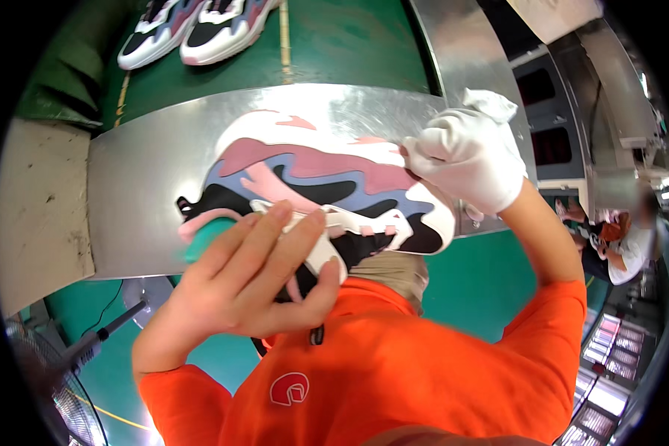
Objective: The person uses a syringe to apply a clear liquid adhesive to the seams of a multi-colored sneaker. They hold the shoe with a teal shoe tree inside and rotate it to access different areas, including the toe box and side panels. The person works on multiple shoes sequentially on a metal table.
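A chunky sneaker (327, 167) in white, mauve, pink, blue and black lies on its side on the metal tabletop. Its toe points right and its sole faces away from me. My left hand (256, 271), bare, grips it at the collar and tongue, with the thumb on the pale tongue. Something green (207, 236) shows in the shoe's opening. White cloth (468, 152) covers my right hand (464, 160), whose fingers are folded at the sole edge by the toe. The cloth hides most of those fingers; whether it is a loose glove is unclear.
Two matching sneakers (193, 33) stand on the green surface (349, 44) beyond the metal tabletop (137, 186). A beige box-like block (48, 215) borders its left end. A fan (52, 379) stands at lower left. Another person (621, 249) sits far right.
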Motion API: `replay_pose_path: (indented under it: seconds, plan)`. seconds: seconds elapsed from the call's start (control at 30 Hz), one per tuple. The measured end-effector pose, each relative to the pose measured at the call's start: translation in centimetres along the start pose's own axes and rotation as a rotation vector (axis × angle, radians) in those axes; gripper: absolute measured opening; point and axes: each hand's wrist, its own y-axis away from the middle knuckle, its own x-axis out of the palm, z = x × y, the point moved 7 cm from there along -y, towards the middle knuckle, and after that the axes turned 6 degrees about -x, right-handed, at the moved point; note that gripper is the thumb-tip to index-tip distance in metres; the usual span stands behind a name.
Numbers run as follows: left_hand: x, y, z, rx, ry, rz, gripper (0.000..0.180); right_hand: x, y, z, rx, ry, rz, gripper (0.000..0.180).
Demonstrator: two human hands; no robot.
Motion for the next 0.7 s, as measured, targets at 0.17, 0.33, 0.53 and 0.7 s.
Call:
replay_pose_path:
  seconds: [0.17, 0.33, 0.53, 0.7]
  plan:
    - [0.4, 0.9, -0.5, 0.044, 0.005, -0.089, 0.027, -2.7, -2.6, 0.7, -0.066, 0.173, -0.170, 0.031]
    - [0.6, 1.8, -0.1, 0.113, -0.092, -0.075, 0.028, 0.5, -6.9, 4.5, -0.394, 0.316, 0.025, 0.027]
    - [0.7, 1.9, -0.1, 0.120, -0.100, -0.095, 0.025, 2.5, -10.8, 6.4, -0.497, 0.378, 0.101, 0.018]
    - [1.0, 2.0, 0.1, 0.138, -0.075, -0.201, 0.019, 4.1, -11.9, 7.4, -0.609, 0.446, 0.205, 0.014]
